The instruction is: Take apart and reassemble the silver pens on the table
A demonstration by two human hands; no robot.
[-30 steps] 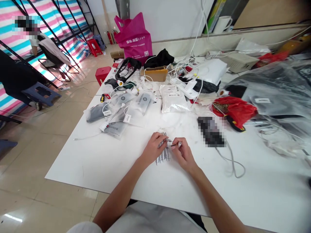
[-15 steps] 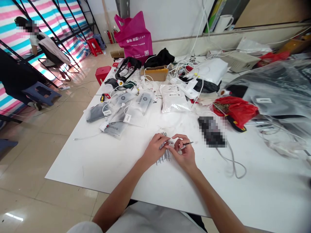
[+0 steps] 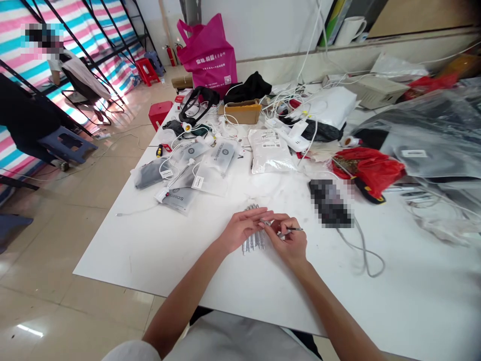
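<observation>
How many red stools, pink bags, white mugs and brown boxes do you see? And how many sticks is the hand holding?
Red plastic stools: 2, the second beside the table
Pink shopping bag: 1
White ceramic mug: 1
Brown cardboard box: 1
Thin dark stick in the right hand: 1
Total: 6

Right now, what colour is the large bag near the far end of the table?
The bag is magenta with white print, clearest in the head view.

Two hands [image 3: 244, 229] [image 3: 290, 241], one pink bag [image 3: 209, 54], one mug [image 3: 351, 30]
</observation>
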